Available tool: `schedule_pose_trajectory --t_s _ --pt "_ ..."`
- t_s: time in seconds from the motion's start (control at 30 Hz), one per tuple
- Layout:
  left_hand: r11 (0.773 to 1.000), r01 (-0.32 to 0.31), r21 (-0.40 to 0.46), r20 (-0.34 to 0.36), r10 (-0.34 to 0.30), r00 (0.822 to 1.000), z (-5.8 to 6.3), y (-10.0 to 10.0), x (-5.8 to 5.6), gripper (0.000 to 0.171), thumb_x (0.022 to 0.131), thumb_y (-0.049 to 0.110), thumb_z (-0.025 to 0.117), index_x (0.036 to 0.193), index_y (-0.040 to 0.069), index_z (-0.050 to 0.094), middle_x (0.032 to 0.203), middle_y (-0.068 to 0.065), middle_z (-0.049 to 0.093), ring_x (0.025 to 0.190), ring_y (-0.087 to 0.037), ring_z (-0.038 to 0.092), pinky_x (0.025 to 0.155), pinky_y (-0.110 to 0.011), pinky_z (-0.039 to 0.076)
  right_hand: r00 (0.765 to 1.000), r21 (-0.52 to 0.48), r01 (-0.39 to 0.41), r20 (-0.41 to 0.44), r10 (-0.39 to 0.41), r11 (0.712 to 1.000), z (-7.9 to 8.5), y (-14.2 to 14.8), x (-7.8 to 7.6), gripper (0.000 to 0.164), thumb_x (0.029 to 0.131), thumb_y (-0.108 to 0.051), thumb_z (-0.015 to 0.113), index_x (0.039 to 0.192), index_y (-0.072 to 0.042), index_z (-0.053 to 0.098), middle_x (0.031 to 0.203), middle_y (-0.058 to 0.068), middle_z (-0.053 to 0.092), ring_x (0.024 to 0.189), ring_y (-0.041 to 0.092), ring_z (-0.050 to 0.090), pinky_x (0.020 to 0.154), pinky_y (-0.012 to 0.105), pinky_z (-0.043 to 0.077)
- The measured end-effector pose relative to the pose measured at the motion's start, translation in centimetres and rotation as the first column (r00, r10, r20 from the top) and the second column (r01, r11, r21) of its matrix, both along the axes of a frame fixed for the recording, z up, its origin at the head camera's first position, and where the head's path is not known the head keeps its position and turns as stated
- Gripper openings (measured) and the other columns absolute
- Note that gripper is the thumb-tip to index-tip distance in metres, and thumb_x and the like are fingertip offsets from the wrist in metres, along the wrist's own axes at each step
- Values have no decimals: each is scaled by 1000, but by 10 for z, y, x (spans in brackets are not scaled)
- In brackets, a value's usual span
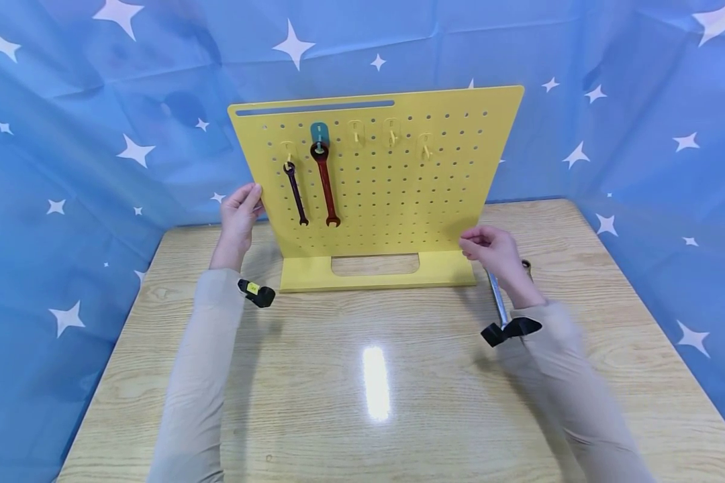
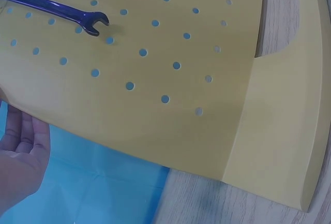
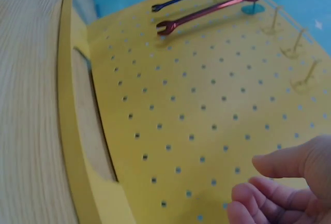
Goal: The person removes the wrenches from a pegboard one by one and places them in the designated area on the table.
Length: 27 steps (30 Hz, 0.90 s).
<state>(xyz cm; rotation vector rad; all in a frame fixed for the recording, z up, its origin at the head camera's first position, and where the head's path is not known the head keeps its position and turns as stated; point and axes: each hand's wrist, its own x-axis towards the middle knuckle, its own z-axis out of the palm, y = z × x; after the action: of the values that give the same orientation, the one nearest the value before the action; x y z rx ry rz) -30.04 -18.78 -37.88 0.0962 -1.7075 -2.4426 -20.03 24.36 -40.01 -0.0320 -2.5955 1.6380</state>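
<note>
A yellow pegboard (image 1: pixel 393 188) stands upright on the table. My left hand (image 1: pixel 239 213) grips its left edge, thumb at the front and fingers (image 2: pixel 26 133) behind. A small purple wrench (image 1: pixel 296 193) hangs from a yellow hook. Beside it, a larger red wrench (image 1: pixel 326 184) hangs on a teal hook (image 1: pixel 319 132). My right hand (image 1: pixel 492 251) is by the board's lower right edge, its fingers loosely bent with nothing between them. Under the right forearm lies a silver-blue wrench (image 1: pixel 497 298), partly hidden by hand and wrist camera.
Three more yellow hooks (image 1: pixel 391 134) on the upper board bear nothing. A brass-coloured ring end (image 1: pixel 526 266) shows beyond the right wrist. The board's base (image 1: pixel 305 275) has a cut-out slot. Blue star-printed cloth (image 1: pixel 175 121) hangs behind the wooden table (image 1: pixel 314 376).
</note>
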Motion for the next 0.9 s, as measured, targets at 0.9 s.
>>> schedule_pose_trajectory --t_s 0.9 --pt "1000 -3 14 6 3 1000 -1 0 -1 15 90 10 63 78 16 70 74 2 68 69 -9 64 69 -21 53 985 -170 -170 -58 163 971 28 -88 -29 22 89 -6 63 104 10 60 82 6 61 68 7 58 67 22 54"
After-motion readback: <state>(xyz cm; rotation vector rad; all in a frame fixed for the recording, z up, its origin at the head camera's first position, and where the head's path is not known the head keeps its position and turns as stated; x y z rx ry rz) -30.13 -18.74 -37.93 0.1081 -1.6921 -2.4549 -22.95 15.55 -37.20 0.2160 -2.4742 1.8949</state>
